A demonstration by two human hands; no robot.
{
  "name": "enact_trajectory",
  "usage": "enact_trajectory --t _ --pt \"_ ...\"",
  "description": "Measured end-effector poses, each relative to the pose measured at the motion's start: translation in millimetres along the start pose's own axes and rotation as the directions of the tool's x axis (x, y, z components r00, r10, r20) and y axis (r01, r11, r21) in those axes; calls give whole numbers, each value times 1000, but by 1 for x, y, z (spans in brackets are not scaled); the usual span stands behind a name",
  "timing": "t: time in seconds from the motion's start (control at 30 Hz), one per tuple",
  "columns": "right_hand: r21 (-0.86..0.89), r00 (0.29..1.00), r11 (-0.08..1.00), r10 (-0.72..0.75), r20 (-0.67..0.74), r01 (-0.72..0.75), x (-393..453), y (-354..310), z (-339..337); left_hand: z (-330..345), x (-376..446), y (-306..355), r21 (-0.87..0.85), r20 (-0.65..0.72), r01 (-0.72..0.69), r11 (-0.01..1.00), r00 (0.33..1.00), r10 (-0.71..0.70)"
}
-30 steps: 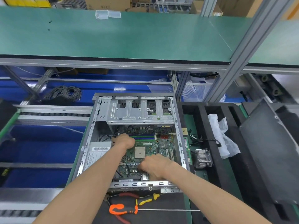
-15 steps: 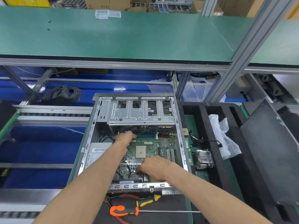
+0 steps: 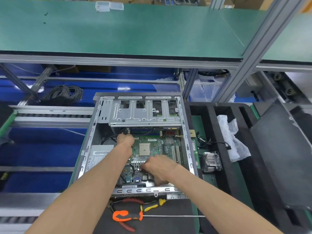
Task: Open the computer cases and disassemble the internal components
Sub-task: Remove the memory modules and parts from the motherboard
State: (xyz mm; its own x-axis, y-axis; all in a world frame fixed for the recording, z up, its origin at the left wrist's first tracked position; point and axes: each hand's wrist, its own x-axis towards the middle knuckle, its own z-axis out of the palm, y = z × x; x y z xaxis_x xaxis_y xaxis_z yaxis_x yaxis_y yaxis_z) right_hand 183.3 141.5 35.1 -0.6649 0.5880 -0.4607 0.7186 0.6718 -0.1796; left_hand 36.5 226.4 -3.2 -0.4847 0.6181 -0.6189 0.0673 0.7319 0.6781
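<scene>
Green motherboard (image 3: 152,149) inside the open computer case (image 3: 187,146) on the bench.
Left hand (image 3: 125,139) curls at the board's far-left edge (grasp hidden); right hand (image 3: 158,167), fingers bent, presses its near part.

One head-worn camera looks forward and steeply down, close over the open computer case (image 3: 140,142) at the worktop's (image 3: 168,217) near edge.
</scene>
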Motion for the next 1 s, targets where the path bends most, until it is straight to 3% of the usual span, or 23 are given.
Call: enact_trajectory --t 0.6,0.9,1.0 --pt "-55 993 995 83 -81 -88 -9 2 -7 -6 8 2 -20 84 -29 999 996 30" --pt "344 982 930 168 -87 -128 2 -15 -33 -4 13 0 -8 72 -29 1000 997 30" --pt "333 961 911 274 -46 -244 26 -32 -25 -4 13 0 -3 61 -38 999 997 38"
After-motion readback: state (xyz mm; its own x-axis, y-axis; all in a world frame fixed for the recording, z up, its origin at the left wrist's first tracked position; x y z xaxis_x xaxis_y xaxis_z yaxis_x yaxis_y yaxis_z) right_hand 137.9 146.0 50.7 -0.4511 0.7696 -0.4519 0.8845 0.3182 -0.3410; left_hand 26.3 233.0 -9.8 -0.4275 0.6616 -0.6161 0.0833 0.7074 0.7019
